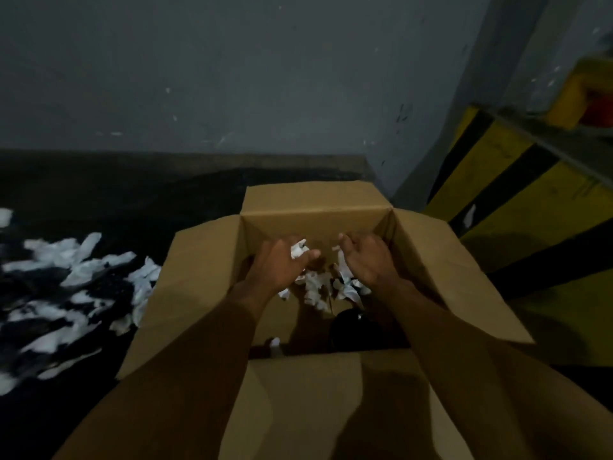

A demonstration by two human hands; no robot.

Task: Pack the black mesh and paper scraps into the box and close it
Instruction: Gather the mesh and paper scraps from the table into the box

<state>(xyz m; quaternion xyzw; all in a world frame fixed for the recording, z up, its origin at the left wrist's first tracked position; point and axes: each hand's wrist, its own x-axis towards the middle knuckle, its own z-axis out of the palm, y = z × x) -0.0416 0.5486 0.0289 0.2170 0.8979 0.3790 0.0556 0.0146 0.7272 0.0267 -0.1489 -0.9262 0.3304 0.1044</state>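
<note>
Seen from my head: both my arms reach into the open box (315,207), whose flaps are spread wide. My left hand (280,265) curls round a crumpled scrap (298,250) of white paper, held above the loose scraps (315,288) lying on the box floor. My right hand (370,260) hangs just beside it with its fingers loosely bent. A white strip shows under it, but I cannot tell whether I grip it.

Most of the paper pile (83,260) lies outside, left of the box, tangled on the black mesh (116,283). I judge this to be the filling step, far from done. The next move is to let go here, then reach left for more handfuls and the mesh, with the flaps last.

No brand, label or writing can be read on the box. The striped barrier (497,180) at right is plain yellow and black.
</note>
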